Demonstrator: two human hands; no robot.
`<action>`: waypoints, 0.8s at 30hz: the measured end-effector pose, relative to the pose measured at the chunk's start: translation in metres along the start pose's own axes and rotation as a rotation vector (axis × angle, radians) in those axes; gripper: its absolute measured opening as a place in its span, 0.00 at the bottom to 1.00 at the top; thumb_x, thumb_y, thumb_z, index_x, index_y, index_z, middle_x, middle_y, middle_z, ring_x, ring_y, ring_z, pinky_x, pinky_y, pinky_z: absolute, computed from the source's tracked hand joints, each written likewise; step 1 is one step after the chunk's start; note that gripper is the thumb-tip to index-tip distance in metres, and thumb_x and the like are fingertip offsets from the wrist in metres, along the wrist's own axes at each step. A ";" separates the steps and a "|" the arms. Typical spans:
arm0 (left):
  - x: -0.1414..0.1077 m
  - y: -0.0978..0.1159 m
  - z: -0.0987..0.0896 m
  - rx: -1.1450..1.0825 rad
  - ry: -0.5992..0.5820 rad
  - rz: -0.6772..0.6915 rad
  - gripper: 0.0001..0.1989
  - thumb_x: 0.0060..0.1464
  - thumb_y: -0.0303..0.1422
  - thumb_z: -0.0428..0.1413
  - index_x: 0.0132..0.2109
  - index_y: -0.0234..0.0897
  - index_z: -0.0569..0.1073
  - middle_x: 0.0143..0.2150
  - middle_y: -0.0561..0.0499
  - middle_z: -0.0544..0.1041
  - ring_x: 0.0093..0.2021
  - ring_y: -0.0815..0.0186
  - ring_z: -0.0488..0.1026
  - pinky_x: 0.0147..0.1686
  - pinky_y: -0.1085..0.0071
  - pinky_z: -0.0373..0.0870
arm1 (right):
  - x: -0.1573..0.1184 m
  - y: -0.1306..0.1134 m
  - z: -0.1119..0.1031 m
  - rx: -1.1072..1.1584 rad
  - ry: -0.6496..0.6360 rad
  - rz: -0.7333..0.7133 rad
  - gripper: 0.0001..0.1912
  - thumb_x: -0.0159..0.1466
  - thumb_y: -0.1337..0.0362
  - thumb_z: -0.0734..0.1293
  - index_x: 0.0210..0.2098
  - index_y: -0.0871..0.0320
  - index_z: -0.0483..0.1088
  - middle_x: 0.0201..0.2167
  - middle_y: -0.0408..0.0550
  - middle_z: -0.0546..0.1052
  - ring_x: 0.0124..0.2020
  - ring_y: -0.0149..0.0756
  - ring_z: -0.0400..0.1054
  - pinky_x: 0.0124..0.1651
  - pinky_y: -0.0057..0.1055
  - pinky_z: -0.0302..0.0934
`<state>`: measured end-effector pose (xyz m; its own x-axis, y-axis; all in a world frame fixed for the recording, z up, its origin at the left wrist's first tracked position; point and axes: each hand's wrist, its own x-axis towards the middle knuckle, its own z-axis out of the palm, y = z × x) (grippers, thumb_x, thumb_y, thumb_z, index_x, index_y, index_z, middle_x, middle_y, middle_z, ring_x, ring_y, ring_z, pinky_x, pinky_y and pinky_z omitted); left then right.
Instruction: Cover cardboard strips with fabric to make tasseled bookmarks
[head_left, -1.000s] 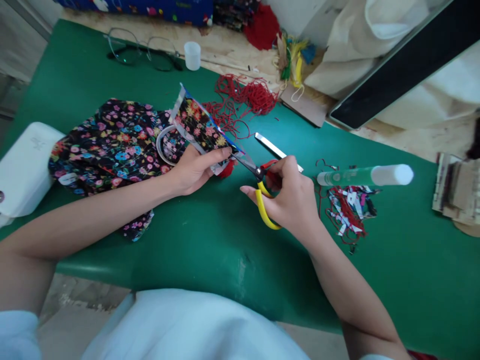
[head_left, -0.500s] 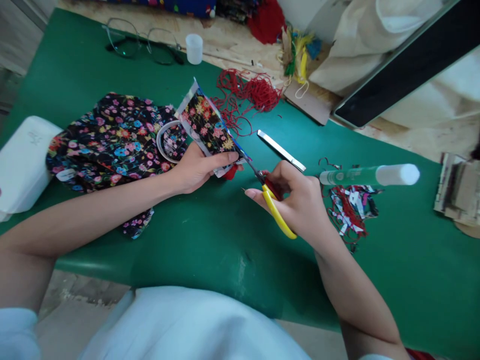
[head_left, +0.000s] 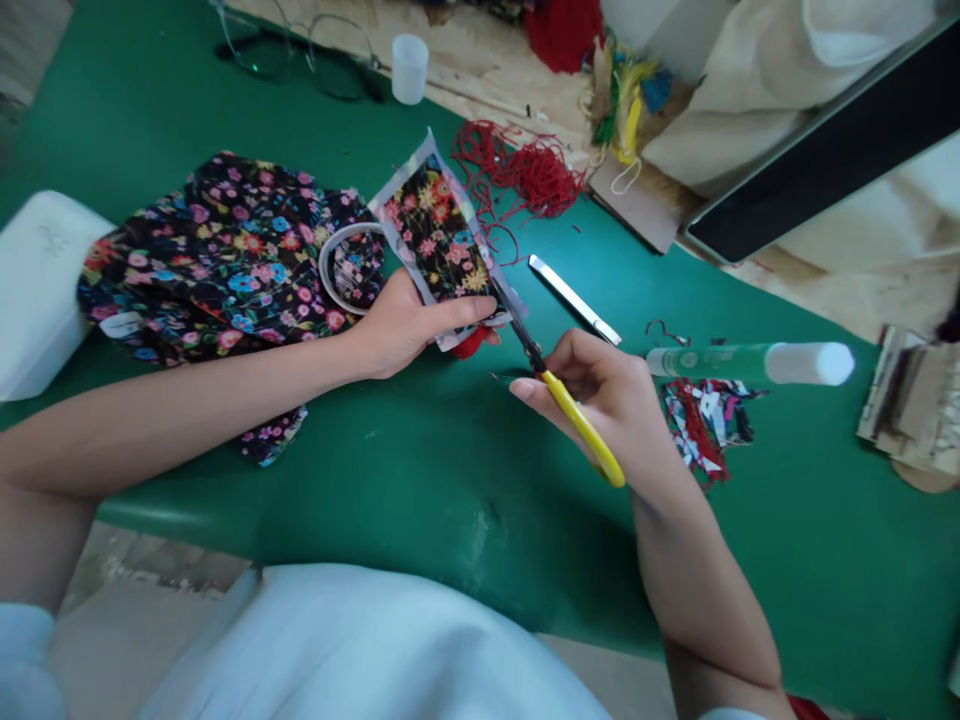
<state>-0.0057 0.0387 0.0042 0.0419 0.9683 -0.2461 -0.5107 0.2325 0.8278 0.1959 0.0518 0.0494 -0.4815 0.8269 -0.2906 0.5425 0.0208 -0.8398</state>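
Observation:
My left hand (head_left: 409, 325) pinches the lower end of a small floral piece (head_left: 435, 235) with pale edges, thumb on top. Something red shows beneath those fingers. In my right hand (head_left: 600, 395) are yellow-handled scissors (head_left: 581, 425), their blades lying along the right edge of the piece. A thin pointed thing sticks out near my right thumb; I cannot make out what it is. Left of my left hand lies a larger black floral cloth (head_left: 225, 260), with a white ring (head_left: 328, 270) on it.
Red threads (head_left: 544, 175), a silver cutter (head_left: 574, 300) and a green glue tube (head_left: 735, 360) lie beyond my hands. Scraps (head_left: 701, 425) are at the right. Glasses (head_left: 337, 60), a white cap (head_left: 409, 70) and a white box (head_left: 49, 290) are around the table's far and left sides.
The view has shifted a little. The floral piece has turned to show more of its face, and the scissors now lie further up along its right edge, with their handles swung slightly down.

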 end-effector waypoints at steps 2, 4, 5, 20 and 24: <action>-0.002 0.000 -0.001 0.028 -0.042 0.023 0.20 0.40 0.44 0.71 0.32 0.33 0.76 0.28 0.51 0.80 0.27 0.64 0.79 0.28 0.69 0.78 | -0.001 0.000 0.000 0.061 -0.036 0.034 0.28 0.52 0.44 0.76 0.24 0.54 0.56 0.15 0.33 0.55 0.17 0.23 0.48 0.20 0.25 0.38; -0.003 -0.001 -0.004 0.065 -0.092 0.039 0.19 0.44 0.46 0.69 0.33 0.34 0.77 0.29 0.51 0.81 0.27 0.63 0.79 0.27 0.69 0.78 | -0.002 0.000 0.000 0.107 -0.068 0.063 0.28 0.52 0.44 0.75 0.25 0.54 0.56 0.15 0.33 0.56 0.17 0.23 0.50 0.20 0.25 0.38; -0.004 -0.002 -0.005 0.084 -0.114 0.041 0.19 0.46 0.47 0.68 0.33 0.34 0.77 0.28 0.51 0.81 0.26 0.63 0.79 0.27 0.69 0.78 | -0.002 -0.001 0.000 0.122 -0.082 0.075 0.28 0.52 0.43 0.75 0.25 0.54 0.56 0.15 0.34 0.57 0.17 0.24 0.50 0.20 0.26 0.39; -0.007 -0.006 -0.011 0.172 -0.137 0.054 0.18 0.49 0.47 0.66 0.33 0.35 0.76 0.26 0.51 0.79 0.28 0.66 0.78 0.30 0.71 0.77 | -0.007 -0.006 -0.008 -0.013 -0.348 -0.028 0.29 0.61 0.32 0.58 0.34 0.52 0.53 0.24 0.39 0.63 0.22 0.29 0.53 0.22 0.29 0.48; -0.008 -0.005 -0.012 0.169 -0.211 0.042 0.18 0.51 0.47 0.64 0.33 0.34 0.77 0.27 0.49 0.80 0.25 0.66 0.77 0.26 0.70 0.76 | -0.008 -0.006 -0.009 -0.065 -0.374 -0.076 0.29 0.62 0.31 0.56 0.35 0.52 0.53 0.24 0.39 0.63 0.23 0.30 0.54 0.23 0.30 0.50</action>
<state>-0.0136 0.0284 -0.0042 0.2109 0.9708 -0.1141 -0.3660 0.1867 0.9117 0.2025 0.0506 0.0612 -0.7333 0.5596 -0.3862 0.5327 0.1198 -0.8378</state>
